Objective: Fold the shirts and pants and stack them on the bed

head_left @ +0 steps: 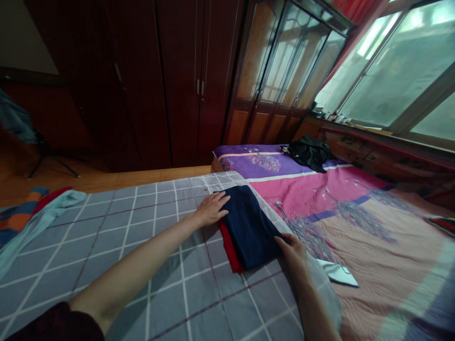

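Note:
A folded navy cloth (247, 225) lies on the grey checked bedsheet (152, 274), with a red cloth (230, 250) showing beneath its lower edge. My left hand (211, 209) rests flat with spread fingers, its fingertips against the navy cloth's left edge. At the cloth's lower right edge, my right hand (293, 258) holds the fabric with its thumb on top. Its fingers are partly hidden. A silver-and-white phone (337, 273) lies on the pink quilt (355, 232) just right of my right wrist.
A black garment (309, 152) lies on the purple far end of the quilt. A teal cloth (35, 232) and an orange-and-blue cloth (16, 215) lie at the sheet's left edge. A dark wardrobe (181, 80), a tripod (50, 158) and a windowsill (387, 151) surround the bed.

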`<state>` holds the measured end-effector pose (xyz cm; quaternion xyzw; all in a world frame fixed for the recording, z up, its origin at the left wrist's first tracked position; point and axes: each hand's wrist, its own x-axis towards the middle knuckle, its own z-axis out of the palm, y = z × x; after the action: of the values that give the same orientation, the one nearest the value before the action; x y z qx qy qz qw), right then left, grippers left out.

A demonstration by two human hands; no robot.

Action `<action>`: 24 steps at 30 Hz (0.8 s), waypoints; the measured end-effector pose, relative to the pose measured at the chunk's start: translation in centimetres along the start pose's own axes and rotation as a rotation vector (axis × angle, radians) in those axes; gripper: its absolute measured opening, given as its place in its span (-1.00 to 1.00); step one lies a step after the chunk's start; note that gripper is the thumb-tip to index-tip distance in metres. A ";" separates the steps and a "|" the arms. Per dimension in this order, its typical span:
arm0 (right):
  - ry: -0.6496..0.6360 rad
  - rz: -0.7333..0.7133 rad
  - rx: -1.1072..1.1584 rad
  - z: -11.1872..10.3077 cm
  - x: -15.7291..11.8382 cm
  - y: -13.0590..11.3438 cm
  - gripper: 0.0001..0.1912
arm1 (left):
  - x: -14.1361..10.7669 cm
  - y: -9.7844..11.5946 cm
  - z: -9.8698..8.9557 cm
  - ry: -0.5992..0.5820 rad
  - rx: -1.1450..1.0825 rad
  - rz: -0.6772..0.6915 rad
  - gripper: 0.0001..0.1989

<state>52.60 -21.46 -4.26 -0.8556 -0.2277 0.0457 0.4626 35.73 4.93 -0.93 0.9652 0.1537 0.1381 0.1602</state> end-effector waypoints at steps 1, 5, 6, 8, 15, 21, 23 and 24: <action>-0.002 0.012 -0.018 0.0 -0.1 0.0 -0.65 | -1.3 -0.3 0.0 -0.024 0.011 0.015 -0.47; 0.110 -0.102 -0.282 -0.2 -0.4 -0.7 -0.38 | -7.9 -2.0 -1.1 -0.072 0.098 0.036 -0.47; 0.135 -0.190 -0.359 -0.1 -0.3 -1.0 -0.33 | -10.0 -2.6 -1.6 -0.071 0.115 0.027 -0.46; 0.128 -0.369 -0.446 0.2 0.4 -1.8 -0.30 | -14.4 -4.1 -2.7 -0.052 0.126 -0.006 -0.49; -0.073 -0.524 -0.656 6.5 3.8 -6.7 -0.19 | -29.7 -9.8 -5.0 0.117 0.156 -0.218 -0.47; -0.131 -0.479 -0.821 11.6 3.9 -6.7 -0.31 | -35.9 -10.4 -4.9 0.229 0.127 -0.436 -0.48; -0.156 -0.548 -0.800 11.6 4.3 -6.1 -0.35 | -36.1 -10.0 -4.9 0.253 0.105 -0.481 -0.52; -0.156 -0.569 -0.799 11.4 4.6 -5.8 -0.36 | -36.0 -9.7 -5.0 0.256 0.088 -0.494 -0.53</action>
<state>51.35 -7.94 -5.44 -0.8639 -0.4859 -0.1096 0.0743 -1.21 2.80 -7.58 0.8792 0.4092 0.2087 0.1263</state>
